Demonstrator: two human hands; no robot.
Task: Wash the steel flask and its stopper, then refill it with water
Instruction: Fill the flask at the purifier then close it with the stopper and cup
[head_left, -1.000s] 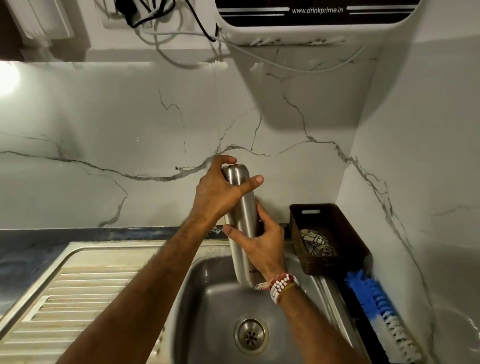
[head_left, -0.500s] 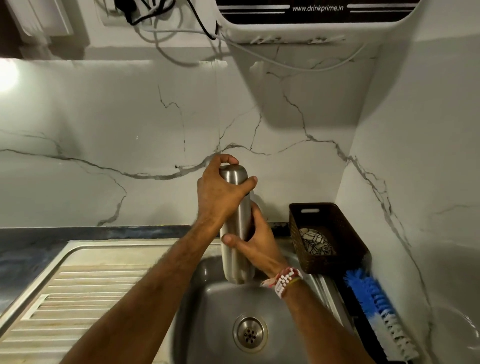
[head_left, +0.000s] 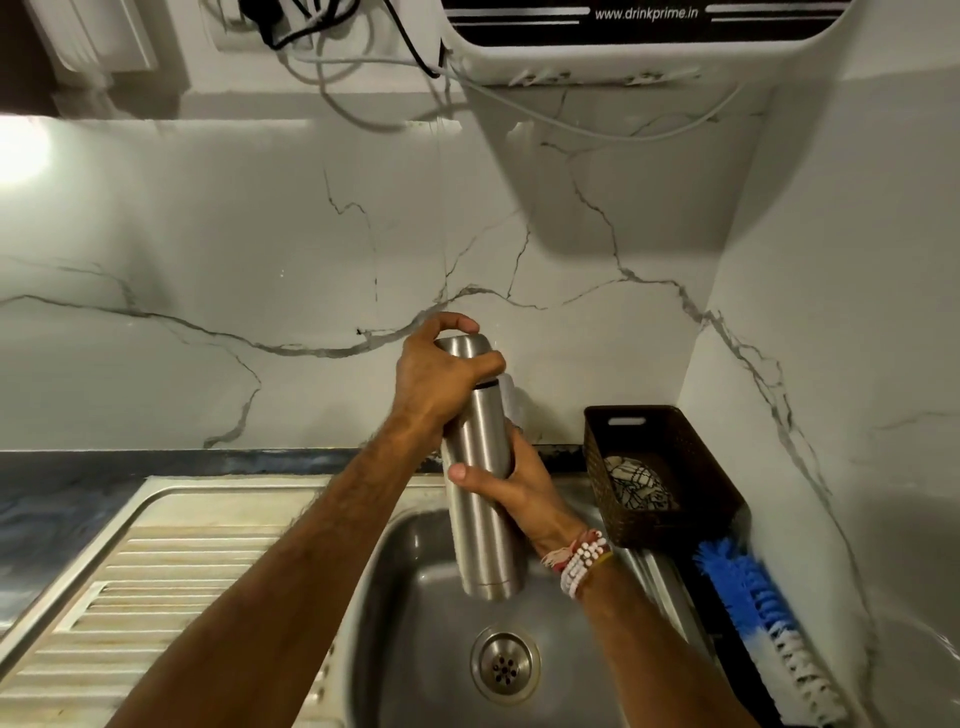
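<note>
A tall brushed steel flask (head_left: 485, 525) stands nearly upright in the air above the steel sink basin (head_left: 415, 613). My left hand (head_left: 434, 382) is wrapped around its steel cap (head_left: 465, 349) at the top; a thin dark gap shows between cap and body. My right hand (head_left: 511, 480), with beaded bands at the wrist, grips the flask body at mid-height from the right. The stopper is hidden under the cap.
A drain (head_left: 505, 665) sits below the flask. A ribbed drainboard (head_left: 156, 587) lies to the left. At the right stand a dark brown basket (head_left: 670, 467) holding a scrubber and a blue-and-white brush (head_left: 763, 623). A water purifier (head_left: 623, 36) hangs above.
The flask has shifted slightly left and risen a little over the basin. My left hand has turned around the cap, and a dark gap now shows under it.
</note>
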